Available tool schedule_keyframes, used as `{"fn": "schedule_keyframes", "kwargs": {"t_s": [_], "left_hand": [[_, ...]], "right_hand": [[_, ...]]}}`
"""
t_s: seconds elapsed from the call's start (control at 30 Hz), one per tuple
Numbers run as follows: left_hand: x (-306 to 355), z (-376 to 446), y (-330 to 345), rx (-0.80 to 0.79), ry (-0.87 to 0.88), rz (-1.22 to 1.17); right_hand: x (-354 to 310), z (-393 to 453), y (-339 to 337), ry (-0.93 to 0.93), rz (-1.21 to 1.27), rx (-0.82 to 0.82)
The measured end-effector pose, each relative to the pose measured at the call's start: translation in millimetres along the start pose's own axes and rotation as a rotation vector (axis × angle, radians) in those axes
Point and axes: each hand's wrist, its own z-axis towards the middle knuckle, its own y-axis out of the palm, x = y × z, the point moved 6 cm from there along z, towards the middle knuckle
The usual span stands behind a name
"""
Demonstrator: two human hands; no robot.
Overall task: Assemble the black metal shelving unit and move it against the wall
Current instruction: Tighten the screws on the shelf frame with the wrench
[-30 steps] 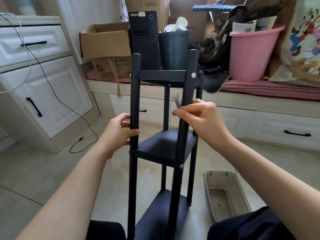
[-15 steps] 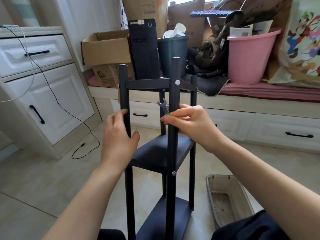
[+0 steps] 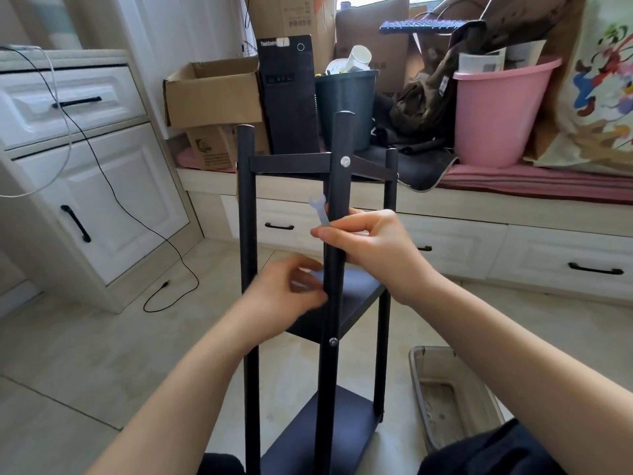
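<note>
Since a moment ago our left hand (image 3: 291, 289) has left the shelving unit's (image 3: 334, 303) near-left post, loosely curled, while our right hand (image 3: 363, 245) pinches the wrench (image 3: 320, 210) beside the near-right post, checking bolts next.

A pink bucket (image 3: 496, 111) stands on the window bench beside a dark bin (image 3: 346, 104), a black computer tower (image 3: 287, 97) and an open cardboard box (image 3: 212, 94), while a grey tray (image 3: 452, 395) lies on the tiled floor.
</note>
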Motion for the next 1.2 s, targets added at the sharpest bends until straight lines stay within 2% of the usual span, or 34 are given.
{"fn": "schedule_keyframes", "kwargs": {"t_s": [0.03, 0.1, 0.2, 0.3, 0.5, 0.6, 0.77, 1.07, 1.2], "left_hand": [[-1, -1, 10, -0.104, -0.020, -0.013], [-2, -3, 19, -0.154, -0.014, -0.034], [2, -4, 19, -0.063, 0.024, -0.013], [1, -3, 19, -0.056, 0.019, -0.008], [-5, 1, 9, -0.001, 0.035, 0.080], [-7, 1, 0, 0.079, 0.029, 0.110], [-8, -1, -11, 0.160, 0.031, 0.099], [-8, -3, -18, 0.101, 0.018, 0.106], [-9, -1, -20, 0.096, 0.019, 0.112]], "right_hand": [[-1, 0, 1, -0.014, -0.007, 0.018], [-1, -1, 3, -0.030, -0.006, 0.025], [-1, -1, 3, -0.027, 0.044, -0.014], [0, 0, 3, -0.047, 0.009, -0.019], [-2, -4, -9, -0.076, 0.000, 0.078], [3, -4, -19, -0.039, 0.047, 0.178], [16, -2, -26, 0.009, 0.038, 0.232], [30, 16, -5, 0.170, 0.015, 0.097], [27, 29, 4, 0.197, 0.026, 0.086]]}}
